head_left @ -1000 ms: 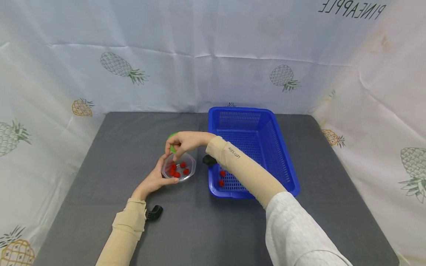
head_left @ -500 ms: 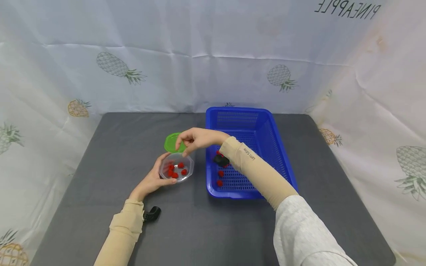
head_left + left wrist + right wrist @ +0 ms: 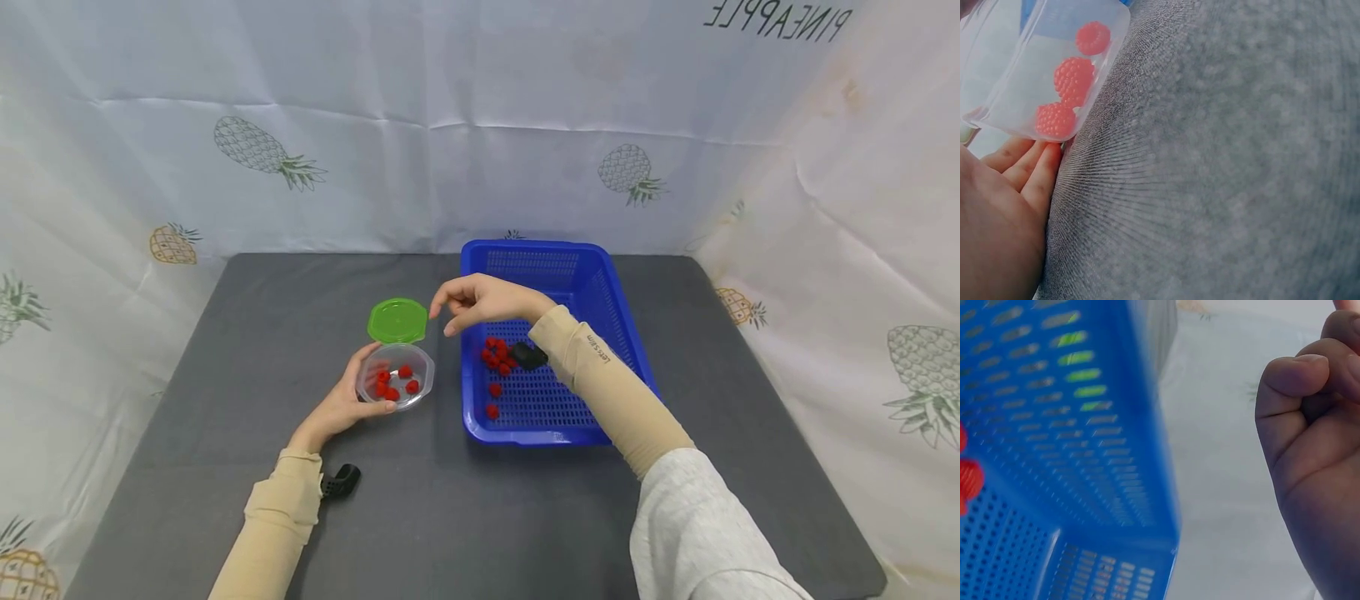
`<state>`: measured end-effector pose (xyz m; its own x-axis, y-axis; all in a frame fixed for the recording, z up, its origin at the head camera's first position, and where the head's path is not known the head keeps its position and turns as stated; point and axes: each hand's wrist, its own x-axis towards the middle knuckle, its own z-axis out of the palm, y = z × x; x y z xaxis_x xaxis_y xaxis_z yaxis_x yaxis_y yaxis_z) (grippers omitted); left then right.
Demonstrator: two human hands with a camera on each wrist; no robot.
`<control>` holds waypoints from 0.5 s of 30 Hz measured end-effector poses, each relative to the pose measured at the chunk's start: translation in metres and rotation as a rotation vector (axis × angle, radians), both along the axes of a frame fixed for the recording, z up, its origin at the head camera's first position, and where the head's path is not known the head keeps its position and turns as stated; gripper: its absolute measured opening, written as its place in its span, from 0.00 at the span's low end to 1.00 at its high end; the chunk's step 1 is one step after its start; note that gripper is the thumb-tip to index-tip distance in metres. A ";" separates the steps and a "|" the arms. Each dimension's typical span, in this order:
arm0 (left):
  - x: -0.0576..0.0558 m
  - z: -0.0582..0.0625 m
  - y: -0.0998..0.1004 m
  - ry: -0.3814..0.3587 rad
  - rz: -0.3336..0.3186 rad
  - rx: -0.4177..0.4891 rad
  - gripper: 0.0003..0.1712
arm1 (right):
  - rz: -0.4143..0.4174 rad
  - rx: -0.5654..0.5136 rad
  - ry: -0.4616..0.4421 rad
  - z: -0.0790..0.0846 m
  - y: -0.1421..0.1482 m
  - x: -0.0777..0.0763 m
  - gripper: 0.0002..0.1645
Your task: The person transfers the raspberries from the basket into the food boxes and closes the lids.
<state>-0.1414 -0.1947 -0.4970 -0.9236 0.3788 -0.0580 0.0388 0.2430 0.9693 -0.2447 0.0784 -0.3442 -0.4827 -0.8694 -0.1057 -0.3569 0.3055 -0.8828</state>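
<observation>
My left hand (image 3: 337, 412) holds a small clear plastic container (image 3: 396, 355) from its left side, thumb at the front, the other fingers behind. Several red raspberries (image 3: 405, 372) lie in it; the left wrist view shows raspberries (image 3: 1074, 78) through its wall, with fingertips against its base. My right hand (image 3: 491, 300) hovers over the left rim of a blue basket (image 3: 540, 436), its thumb and index finger apart. Nothing shows between its fingers in the right wrist view, where they are loosely bent. More raspberries (image 3: 497, 354) sit in the basket's left part.
A green lid (image 3: 397, 321) lies just behind the container on the dark grey tabletop (image 3: 420, 517). A pineapple-print cloth (image 3: 375, 183) hangs behind and at both sides. The black wrist camera (image 3: 528, 356) covers part of the basket floor.
My right hand has moved from over the container rightward to the basket's edge, uncovering the green lid and the raspberries in the basket. My left hand keeps its hold on the container.
</observation>
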 end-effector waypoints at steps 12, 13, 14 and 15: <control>0.002 -0.001 -0.002 0.023 -0.012 -0.007 0.53 | -0.083 -0.033 -0.118 -0.017 0.035 -0.003 0.17; 0.002 -0.001 -0.002 0.026 -0.010 -0.006 0.53 | -0.084 -0.030 -0.127 -0.020 0.037 -0.004 0.18; 0.002 -0.001 -0.002 0.030 -0.010 -0.007 0.53 | -0.085 -0.025 -0.139 -0.022 0.040 -0.005 0.18; 0.002 -0.001 -0.002 0.031 -0.009 -0.005 0.53 | -0.089 -0.017 -0.146 -0.024 0.042 -0.006 0.18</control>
<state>-0.1399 -0.1971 -0.4983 -0.9215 0.3871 -0.0310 0.0712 0.2469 0.9664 -0.2511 0.1205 -0.3687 -0.5385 -0.8260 -0.1665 -0.1963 0.3152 -0.9285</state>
